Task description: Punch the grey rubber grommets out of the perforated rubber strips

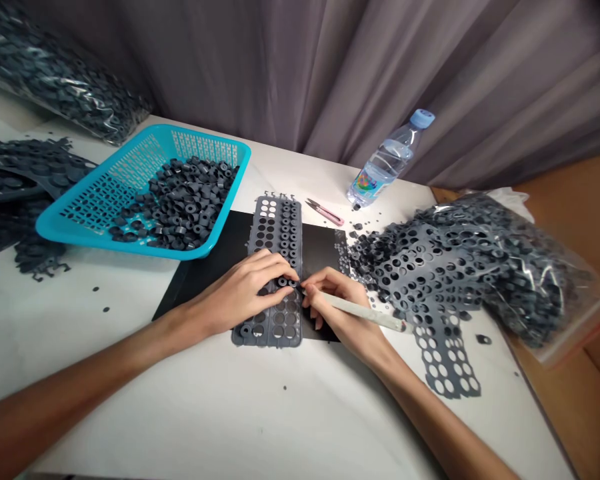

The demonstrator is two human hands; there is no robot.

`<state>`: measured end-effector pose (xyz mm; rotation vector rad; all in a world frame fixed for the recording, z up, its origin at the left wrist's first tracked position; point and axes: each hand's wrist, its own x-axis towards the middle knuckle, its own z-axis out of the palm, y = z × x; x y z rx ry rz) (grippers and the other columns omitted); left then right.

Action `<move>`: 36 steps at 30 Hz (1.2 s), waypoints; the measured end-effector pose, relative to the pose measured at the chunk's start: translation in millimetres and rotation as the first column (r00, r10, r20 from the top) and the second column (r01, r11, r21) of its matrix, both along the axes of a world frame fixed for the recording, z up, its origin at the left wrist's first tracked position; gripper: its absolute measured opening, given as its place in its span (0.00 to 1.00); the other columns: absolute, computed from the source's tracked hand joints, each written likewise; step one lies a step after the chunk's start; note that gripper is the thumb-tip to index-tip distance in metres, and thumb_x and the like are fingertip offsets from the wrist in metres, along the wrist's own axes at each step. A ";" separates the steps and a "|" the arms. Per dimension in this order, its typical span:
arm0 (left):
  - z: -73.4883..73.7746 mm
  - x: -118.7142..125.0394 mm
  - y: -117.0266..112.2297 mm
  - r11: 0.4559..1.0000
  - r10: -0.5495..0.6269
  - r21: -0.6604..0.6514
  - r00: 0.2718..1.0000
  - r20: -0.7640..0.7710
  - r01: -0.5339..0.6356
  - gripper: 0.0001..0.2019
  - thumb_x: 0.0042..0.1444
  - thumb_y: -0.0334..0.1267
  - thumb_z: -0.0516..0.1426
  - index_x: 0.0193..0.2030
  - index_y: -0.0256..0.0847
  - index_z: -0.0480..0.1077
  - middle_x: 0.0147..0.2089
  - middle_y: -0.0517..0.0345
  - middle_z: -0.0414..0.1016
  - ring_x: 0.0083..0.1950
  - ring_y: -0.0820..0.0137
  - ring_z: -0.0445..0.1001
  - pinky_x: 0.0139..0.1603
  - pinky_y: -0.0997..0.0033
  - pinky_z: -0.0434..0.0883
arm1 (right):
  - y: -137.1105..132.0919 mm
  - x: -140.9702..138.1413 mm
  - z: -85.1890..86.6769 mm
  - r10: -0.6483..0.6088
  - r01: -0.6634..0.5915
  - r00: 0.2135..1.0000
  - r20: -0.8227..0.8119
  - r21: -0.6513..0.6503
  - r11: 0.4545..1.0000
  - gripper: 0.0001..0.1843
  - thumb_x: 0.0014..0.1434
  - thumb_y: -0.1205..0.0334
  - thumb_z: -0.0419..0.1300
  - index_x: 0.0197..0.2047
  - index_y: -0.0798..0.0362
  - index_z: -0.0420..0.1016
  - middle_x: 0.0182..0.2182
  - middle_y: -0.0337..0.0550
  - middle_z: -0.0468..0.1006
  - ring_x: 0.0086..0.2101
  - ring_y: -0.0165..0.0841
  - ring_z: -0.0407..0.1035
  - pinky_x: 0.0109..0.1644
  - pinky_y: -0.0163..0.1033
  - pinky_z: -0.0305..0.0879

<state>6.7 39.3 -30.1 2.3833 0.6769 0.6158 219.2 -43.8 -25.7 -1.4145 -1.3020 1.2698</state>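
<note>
A grey rubber sheet [276, 227] full of round holes and ring parts lies lengthwise on a black mat [215, 267] at the middle of the white table. My left hand [245, 290] lies on the sheet, fingers curled and pressing on the rings near its right edge. My right hand [337, 303] is closed round a pale stick-like tool [365, 312], its tip touching the sheet's right edge next to my left fingertips.
A turquoise basket [80, 207] holds several loose black rings. Punched-out grey sheets [430, 280] and a clear bag of them [530, 267] lie to the right. A water bottle [387, 160] and pink snips [325, 212] sit behind. More sheets [15, 187] and another bag [55, 73] lie left.
</note>
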 end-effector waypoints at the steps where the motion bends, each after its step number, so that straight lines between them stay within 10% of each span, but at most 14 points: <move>1: 0.2 0.0 -0.2 1.000 -0.002 0.002 1.000 0.001 0.002 0.08 0.70 0.36 0.57 0.52 0.43 0.74 0.49 0.57 0.78 0.54 0.64 0.73 0.57 0.61 0.71 | 0.0 0.0 -0.2 0.000 0.000 1.000 0.007 0.002 1.000 0.04 0.64 0.60 0.62 0.40 0.51 0.75 0.30 0.37 0.77 0.23 0.26 0.69 0.24 0.30 0.66; 15: 4.3 5.7 -8.4 0.909 0.009 0.414 0.991 -0.135 0.048 0.10 0.73 0.30 0.50 0.50 0.39 0.73 0.51 0.51 0.77 0.52 0.61 0.74 0.55 0.58 0.69 | -4.1 -4.3 -0.2 -0.002 -0.017 0.976 0.218 0.087 0.996 0.07 0.67 0.59 0.59 0.36 0.51 0.71 0.26 0.34 0.71 0.24 0.26 0.62 0.25 0.31 0.56; 19: 19.8 7.8 -8.7 0.954 0.198 0.178 0.951 0.238 -0.243 0.06 0.72 0.33 0.54 0.46 0.39 0.72 0.47 0.55 0.76 0.51 0.67 0.74 0.58 0.65 0.69 | -4.8 -5.6 1.2 -0.009 -0.007 0.980 0.197 0.082 0.997 0.07 0.66 0.61 0.59 0.35 0.51 0.70 0.26 0.33 0.70 0.25 0.25 0.60 0.26 0.31 0.55; 22: 32.4 4.8 -8.4 0.949 0.298 -0.192 0.913 0.278 -0.251 0.06 0.71 0.39 0.57 0.44 0.41 0.73 0.45 0.58 0.76 0.48 0.70 0.75 0.53 0.70 0.71 | -3.3 -3.7 -1.3 -0.008 0.006 0.991 0.134 0.021 1.000 0.05 0.65 0.61 0.60 0.36 0.51 0.71 0.28 0.34 0.72 0.24 0.25 0.63 0.24 0.30 0.58; 27: 32.3 0.3 -13.6 0.632 0.263 -0.775 0.945 0.193 -0.018 0.11 0.67 0.46 0.61 0.48 0.40 0.76 0.46 0.56 0.81 0.48 0.68 0.80 0.53 0.70 0.75 | 2.5 1.4 -2.0 -0.079 0.080 0.996 -0.030 0.021 0.997 0.07 0.65 0.58 0.61 0.38 0.52 0.73 0.28 0.36 0.75 0.21 0.25 0.65 0.21 0.30 0.64; 32: 29.1 1.1 -18.7 0.313 0.292 -0.948 0.945 0.151 0.054 0.15 0.68 0.45 0.60 0.53 0.38 0.76 0.53 0.48 0.83 0.57 0.61 0.81 0.65 0.61 0.71 | 7.1 2.8 -2.5 -0.153 0.156 0.987 -0.040 0.068 0.985 0.11 0.66 0.53 0.63 0.38 0.52 0.73 0.25 0.36 0.75 0.21 0.26 0.66 0.20 0.30 0.65; 36: 31.4 1.7 -19.5 0.210 0.309 -0.972 0.936 0.171 0.108 0.16 0.70 0.44 0.59 0.57 0.36 0.76 0.56 0.46 0.82 0.60 0.59 0.80 0.70 0.58 0.68 | 6.6 2.8 -3.6 -0.124 0.124 0.992 -0.001 0.070 0.990 0.12 0.67 0.52 0.62 0.38 0.52 0.72 0.26 0.36 0.75 0.22 0.26 0.66 0.22 0.30 0.66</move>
